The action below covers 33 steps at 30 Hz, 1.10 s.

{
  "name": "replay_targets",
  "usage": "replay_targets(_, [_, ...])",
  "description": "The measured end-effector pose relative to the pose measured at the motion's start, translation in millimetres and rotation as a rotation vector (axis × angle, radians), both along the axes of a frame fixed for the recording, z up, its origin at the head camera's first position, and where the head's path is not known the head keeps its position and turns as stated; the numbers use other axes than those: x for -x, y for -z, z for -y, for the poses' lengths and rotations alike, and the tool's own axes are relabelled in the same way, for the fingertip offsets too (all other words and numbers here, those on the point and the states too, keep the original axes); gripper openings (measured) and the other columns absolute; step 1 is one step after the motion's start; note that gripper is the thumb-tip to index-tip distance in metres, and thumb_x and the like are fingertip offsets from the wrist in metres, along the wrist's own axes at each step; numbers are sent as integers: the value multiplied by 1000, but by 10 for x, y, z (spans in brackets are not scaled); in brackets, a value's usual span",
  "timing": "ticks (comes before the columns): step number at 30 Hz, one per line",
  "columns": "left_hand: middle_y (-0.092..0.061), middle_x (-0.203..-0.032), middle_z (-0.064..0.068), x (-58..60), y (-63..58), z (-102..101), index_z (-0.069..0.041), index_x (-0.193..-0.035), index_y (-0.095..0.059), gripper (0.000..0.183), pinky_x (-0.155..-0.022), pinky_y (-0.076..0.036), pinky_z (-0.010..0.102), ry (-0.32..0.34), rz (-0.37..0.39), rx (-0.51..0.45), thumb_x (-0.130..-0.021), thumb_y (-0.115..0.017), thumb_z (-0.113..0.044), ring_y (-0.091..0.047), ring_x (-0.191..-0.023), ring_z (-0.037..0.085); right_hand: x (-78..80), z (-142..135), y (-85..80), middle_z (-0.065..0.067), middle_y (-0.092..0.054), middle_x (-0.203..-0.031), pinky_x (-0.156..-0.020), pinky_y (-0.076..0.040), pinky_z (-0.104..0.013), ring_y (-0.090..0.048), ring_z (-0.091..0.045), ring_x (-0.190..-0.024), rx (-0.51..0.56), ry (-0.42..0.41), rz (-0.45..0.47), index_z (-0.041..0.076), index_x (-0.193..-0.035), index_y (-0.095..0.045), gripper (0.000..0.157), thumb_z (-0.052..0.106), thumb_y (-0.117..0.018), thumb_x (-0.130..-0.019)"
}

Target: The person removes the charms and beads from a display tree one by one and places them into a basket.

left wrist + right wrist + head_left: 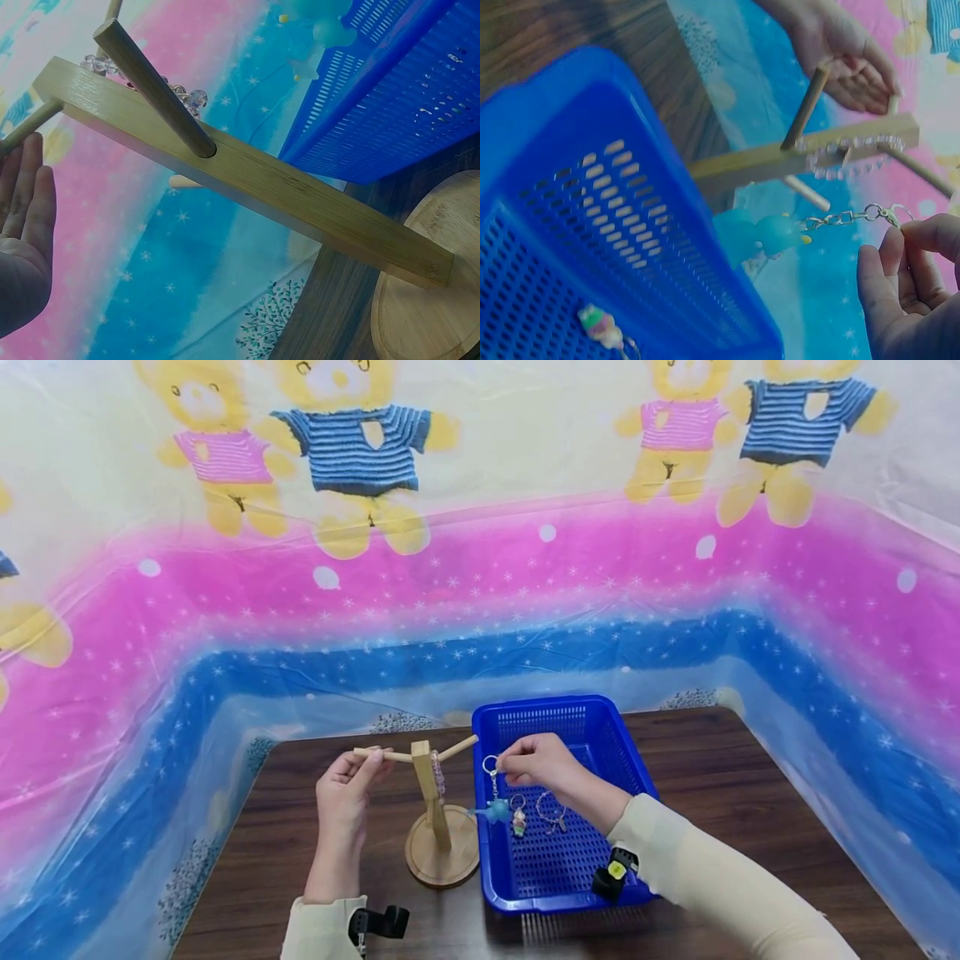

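Currently with right fingers (934,234) pinched on a keychain (497,811) and left fingers (370,767) closed round a peg (361,752), dangling the former by the edge of the basket (486,868), apparently at the hanging step, next probably calling for hooking it onto the stand (424,777) clear of the bracelet (439,777).

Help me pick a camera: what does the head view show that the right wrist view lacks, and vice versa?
Only the head view: the round wooden base and the bracelet inside the blue basket. Only the right wrist view: a yellow tip on the turquoise charm. Both: the right hand pinching the charm's key ring, the left hand, the stand with its beaded strand, the figure keychain.
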<state>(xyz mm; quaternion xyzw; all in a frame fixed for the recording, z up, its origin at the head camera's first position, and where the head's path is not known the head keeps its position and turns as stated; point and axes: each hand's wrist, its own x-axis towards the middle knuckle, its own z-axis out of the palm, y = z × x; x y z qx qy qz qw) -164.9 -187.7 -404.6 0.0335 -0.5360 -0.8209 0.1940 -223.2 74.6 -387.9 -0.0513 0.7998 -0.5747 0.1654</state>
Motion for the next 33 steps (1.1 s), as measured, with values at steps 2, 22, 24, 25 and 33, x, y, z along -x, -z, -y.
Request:
replay_targets(2, [-79, -80, -8, 1, 1, 4, -17, -83, -74, 31, -78, -64, 18, 0, 1, 1, -98, -60, 7, -75, -77, 2, 57, -25, 18, -14, -76, -103, -85, -68, -37, -69, -12, -76, -11, 4, 2, -2, -99, -76, 14, 9, -69, -94])
replay_targets(22, [-79, -79, -7, 0, 4, 15, -17, -81, -73, 33, -76, -64, 17, -4, 2, -20, -98, -59, 8, -75, -76, 2, 626, -241, 395, -11, -73, -105, -97, -64, -41, -71, -16, -83, -8, 145, 96, -4, -112, -72, 22, 10, -65, -96])
replay_targets(24, [-79, -79, -7, 0, 9, 16, -17, -81, -73, 33, -76, -64, 17, -7, 4, -16, -98, -59, 8, -75, -76, 2, 680, -259, 438, -11, -73, -105, -101, -62, -44, -71, -16, -84, -2, 158, 105, -4, -115, -72, 24, 10, -64, -97])
replay_targets(25, [-79, -79, -7, 1, 9, 16, -17, -81, -73, 33, -76, -64, 17, -10, 4, -13, -97, -60, 8, -75, -76, 2, 702, -267, 455, -10, -72, -106, -103, -61, -46, -71, -16, -84, -3, 165, 107, -4, -116, -71, 24, 10, -64, -97])
replay_targets(33, [-78, -79, -8, 8, 16, 11, -17, -81, -72, 33, -76, -65, 17, -9, -2, -5, -97, -59, 8, -75, -77, 2, 830, -287, 580, -13, -72, -110, -107, -58, -49, -70, -14, -81, 8, 211, 119, -5, -117, -69, 23, 8, -63, -99])
